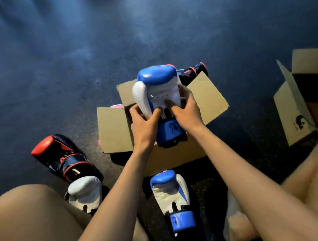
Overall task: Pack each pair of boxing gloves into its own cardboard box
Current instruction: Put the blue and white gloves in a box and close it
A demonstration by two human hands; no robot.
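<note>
Midway through loading the first blue-and-white glove (157, 89) into the open cardboard box (114, 128) directly beneath both hands. Gripped low on the palm side, just above the cuff: left hand (144, 121) curled round the thumb-side edge, right hand (187, 109) wrapped round the opposite edge, both pressing onto the white palm. Held over the box mouth, between the spread flaps; hard to say through the blur whether the cuff dips below the rim. Aligned lengthwise straight away from the body, with the padded knuckle end pointing beyond the hands, the blue cuff back toward the wrists, palm face up, white thumb on the left-hand side. Next, probably: tip the knuckle end down and lower lengthwise along the box, keeping to one side to leave room. Then reach back below the wrists for the matching glove (171, 195) lying on the floor (52, 72), headed the same way. Best left alone: the red-and-dark glove (60, 155) out past the left forearm and the second box (293, 107) well off to the right of the right hand.
</note>
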